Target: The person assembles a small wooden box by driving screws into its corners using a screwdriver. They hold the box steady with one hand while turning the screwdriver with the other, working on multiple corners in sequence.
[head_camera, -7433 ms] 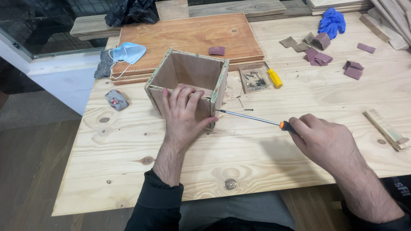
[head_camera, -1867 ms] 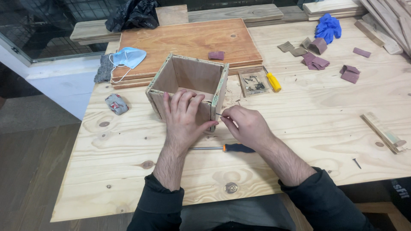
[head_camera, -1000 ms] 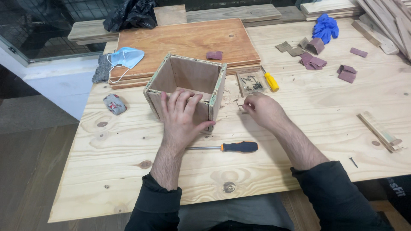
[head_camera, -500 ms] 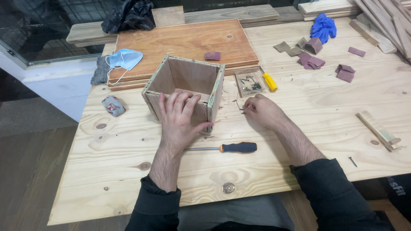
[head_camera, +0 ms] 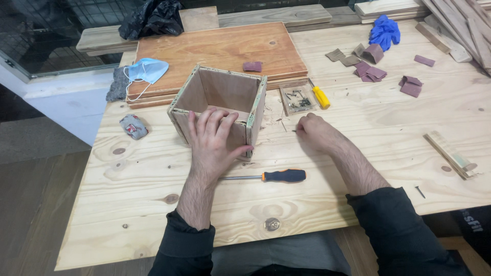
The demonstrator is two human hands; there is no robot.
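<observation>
An open-topped wooden box [head_camera: 225, 92] stands on the pine workbench [head_camera: 358, 153]. My left hand [head_camera: 215, 140] lies over its near wall, fingers hooked on the top edge and thumb at the right corner. To the right of the box, my right hand [head_camera: 314, 133] rests on the bench with its fingers curled, the tips pinched at a small dark screw [head_camera: 294, 131]. An orange-and-black screwdriver [head_camera: 276, 176] lies loose on the bench in front of both hands, its tip pointing left.
A small tray of screws [head_camera: 298, 98] and a yellow-handled tool [head_camera: 320, 96] sit behind my right hand. Behind the box lies a plywood board [head_camera: 220, 51] with a face mask [head_camera: 148, 69]. Sandpaper scraps [head_camera: 368, 69], blue gloves [head_camera: 384, 30] and wood strips [head_camera: 452, 153] lie to the right.
My right hand laid the screwdriver down on the bench, then moved from the box's right corner out to the table below the screw tray. The left hand has stayed on the box.
</observation>
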